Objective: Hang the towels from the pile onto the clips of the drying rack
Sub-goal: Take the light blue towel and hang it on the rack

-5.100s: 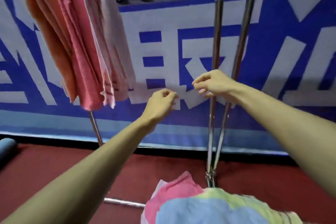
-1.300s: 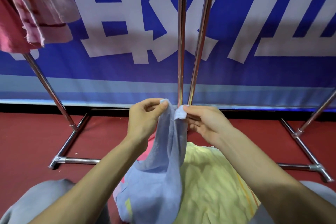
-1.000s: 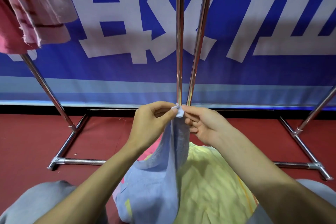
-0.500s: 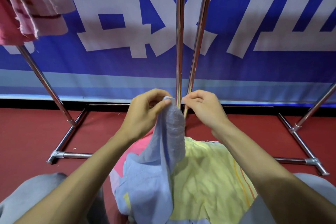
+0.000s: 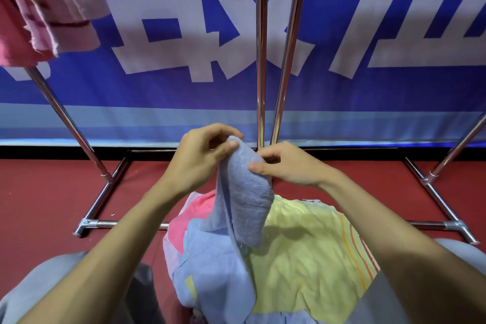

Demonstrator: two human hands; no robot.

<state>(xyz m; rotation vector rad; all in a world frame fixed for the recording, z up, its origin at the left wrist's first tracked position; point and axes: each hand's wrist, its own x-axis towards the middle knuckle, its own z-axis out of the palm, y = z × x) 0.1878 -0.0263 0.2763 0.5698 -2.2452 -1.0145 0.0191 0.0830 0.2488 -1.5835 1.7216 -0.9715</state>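
Note:
A light blue towel [image 5: 243, 197] is lifted above the pile of towels [image 5: 302, 250], its lower part trailing down onto the pile. My left hand [image 5: 200, 158] pinches its top fold between thumb and fingers. My right hand [image 5: 286, 166] pinches the towel's right edge just below that. The pile shows a yellow towel on top, pink and blue ones at its left. Pink towels [image 5: 50, 5] hang at the top left from the drying rack [image 5: 260, 47]. The rack's clips are out of view.
Two chrome uprights rise just behind my hands. Slanted rack legs [image 5: 68, 123] and floor bars [image 5: 431, 223] frame the pile on the red floor [image 5: 47, 197]. A blue and white banner [image 5: 368, 34] covers the wall behind. My grey-clad knees [image 5: 44, 287] flank the pile.
The view dropped from the hanging towels to the pile. Both hands picked up the blue towel, brought its corners together, then my right hand shifted lower to the towel's right edge.

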